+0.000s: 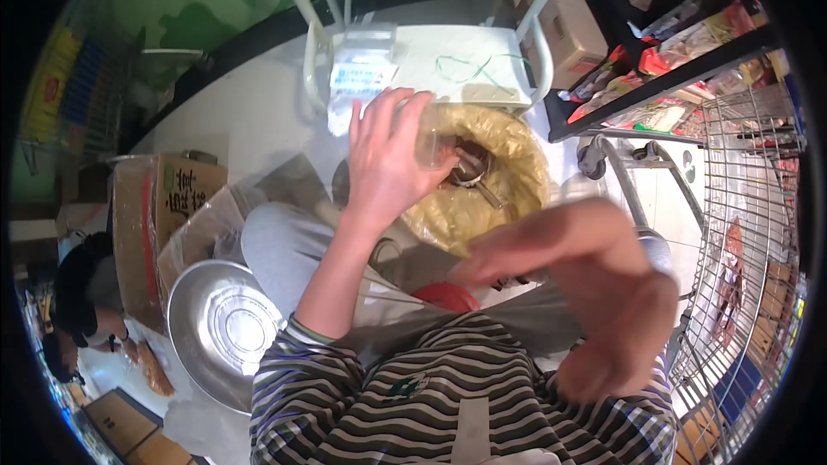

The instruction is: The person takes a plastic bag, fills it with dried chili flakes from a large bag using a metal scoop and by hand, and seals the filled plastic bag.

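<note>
Left hand (388, 151): fingers and thumb clamped on a clear container (430, 139), over the near-left rim of a yellow-lined tub (527, 155); metal scoop (469, 168) inside. Right hand (560, 241): blurred, beside the tub, finger spacing indeterminable. Beyond: white cart (457, 47).

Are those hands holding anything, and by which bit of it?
The left hand seems to hold a clear plastic thing by its edges, between thumb and fingers. The right hand is too blurred to tell if it holds anything.
</note>
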{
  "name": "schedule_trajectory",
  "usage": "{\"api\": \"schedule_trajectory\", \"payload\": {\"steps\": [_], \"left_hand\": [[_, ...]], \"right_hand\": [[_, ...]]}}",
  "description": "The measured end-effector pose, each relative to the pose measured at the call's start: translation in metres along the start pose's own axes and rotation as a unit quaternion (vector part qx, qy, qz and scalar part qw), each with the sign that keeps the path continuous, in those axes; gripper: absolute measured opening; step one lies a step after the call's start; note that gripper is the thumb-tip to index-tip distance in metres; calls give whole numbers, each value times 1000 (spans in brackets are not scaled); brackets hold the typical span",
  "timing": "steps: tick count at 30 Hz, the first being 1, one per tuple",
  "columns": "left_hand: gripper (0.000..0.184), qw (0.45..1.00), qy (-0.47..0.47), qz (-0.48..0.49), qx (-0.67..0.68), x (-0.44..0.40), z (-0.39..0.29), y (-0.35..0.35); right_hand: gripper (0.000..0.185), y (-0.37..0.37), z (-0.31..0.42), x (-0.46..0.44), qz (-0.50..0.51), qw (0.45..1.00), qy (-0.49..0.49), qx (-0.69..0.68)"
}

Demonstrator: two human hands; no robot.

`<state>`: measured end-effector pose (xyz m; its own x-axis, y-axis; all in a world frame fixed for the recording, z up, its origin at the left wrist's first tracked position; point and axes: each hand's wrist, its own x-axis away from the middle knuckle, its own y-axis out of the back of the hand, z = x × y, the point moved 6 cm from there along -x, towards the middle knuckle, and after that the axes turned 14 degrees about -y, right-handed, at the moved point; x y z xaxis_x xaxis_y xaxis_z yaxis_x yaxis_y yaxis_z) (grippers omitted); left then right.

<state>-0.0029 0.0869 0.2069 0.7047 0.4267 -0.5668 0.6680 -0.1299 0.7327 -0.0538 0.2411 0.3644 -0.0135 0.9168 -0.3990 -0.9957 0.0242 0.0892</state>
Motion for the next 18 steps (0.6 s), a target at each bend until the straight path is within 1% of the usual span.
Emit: {"api": "schedule_trajectory", "payload": {"steps": [2, 3, 4, 5, 6, 7, 8, 10, 11, 12, 14, 15, 16, 17, 18], "left_hand": [[79, 1000, 1, -4, 2, 0, 6, -3], [80, 1000, 3, -7, 7, -3, 8, -3], [81, 1000, 7, -6, 16, -3, 8, -4], [81, 1000, 2, 2, 23, -3, 8, -5], [82, 1000, -11, -10, 8, -3, 6, -4], [84, 1000, -20, -20, -7, -2, 4, -5], [84, 1000, -17, -7, 3, 2, 0, -7], [89, 999, -32, -30, 29, -1, -5, 0], [95, 999, -35, -22, 28, 0, -7, 0], [95, 999, -35, -22, 24, 1, -12, 1], [102, 994, -37, -34, 97, 0, -28, 3], [102, 995, -37, -37, 90, 0, -37, 5], [99, 993, -60, -17, 99, 1, -49, 4], [96, 991, -81, 2, 105, 3, -63, 4], [93, 989, -99, 21, 106, 6, -74, 4]], "right_hand": [[23, 14, 1, 4, -33, 989, 34, -138], [29, 14, 16, 1, -27, 995, 0, -94], [48, 14, 29, 0, -23, 998, -39, -52], [58, 16, 32, 6, -27, 997, -61, -30], [69, 17, 35, 11, -30, 996, -83, -7], [67, 17, 32, 19, -6, 996, -93, -13], [65, 17, 27, 27, 18, 994, -107, -25], [61, 17, 13, 37, 80, 989, -113, -43], [55, 21, 6, 41, 56, 996, -67, -7], [49, 25, -1, 46, 28, 999, -23, 29], [33, 51, -21, 56, -82, 981, -62, 162], [31, 63, -31, 62, -131, 962, -89, 223], [27, 73, -54, 73, -204, 956, -152, 150], [25, 78, -66, 81, -237, 950, -149, 139], [25, 80, -71, 85, -229, 955, -139, 131]]}}
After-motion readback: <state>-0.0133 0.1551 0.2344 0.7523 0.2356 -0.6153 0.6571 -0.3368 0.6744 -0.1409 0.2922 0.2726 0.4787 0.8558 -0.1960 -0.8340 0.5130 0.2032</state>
